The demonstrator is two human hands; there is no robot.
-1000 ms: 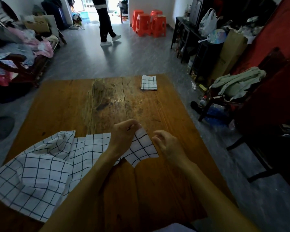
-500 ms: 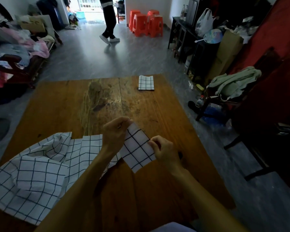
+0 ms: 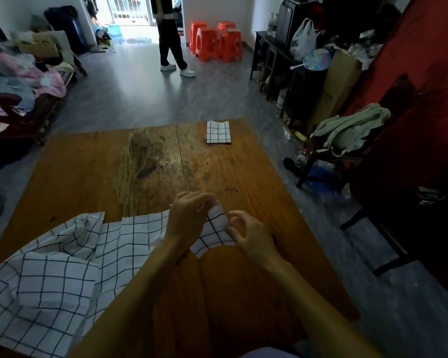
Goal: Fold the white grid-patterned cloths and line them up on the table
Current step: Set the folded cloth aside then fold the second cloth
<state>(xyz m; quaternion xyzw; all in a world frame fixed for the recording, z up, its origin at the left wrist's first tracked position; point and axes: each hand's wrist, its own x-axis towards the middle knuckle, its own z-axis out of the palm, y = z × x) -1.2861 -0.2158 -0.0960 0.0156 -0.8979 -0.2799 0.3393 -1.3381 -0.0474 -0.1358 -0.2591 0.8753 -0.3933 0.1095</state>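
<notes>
A white grid-patterned cloth (image 3: 132, 236) lies rumpled across the near left of the wooden table (image 3: 93, 166). A second grid cloth (image 3: 36, 301) lies bunched at the near left corner, overlapping it. My left hand (image 3: 189, 218) pinches the right-hand corner of the first cloth from above. My right hand (image 3: 251, 236) pinches the same corner at its right edge, close beside the left hand. One folded grid cloth (image 3: 218, 133) rests flat near the table's far right edge.
A person (image 3: 170, 34) walks on the grey floor beyond the table. Orange stools (image 3: 215, 40) stand at the back. A chair draped with a pale green garment (image 3: 352, 130) sits right of the table. A couch piled with clothes (image 3: 18, 86) is on the left.
My right hand closed in and took the cloth corner beside my left hand. The corner is bunched up between both hands. The person at the back stepped to the right.
</notes>
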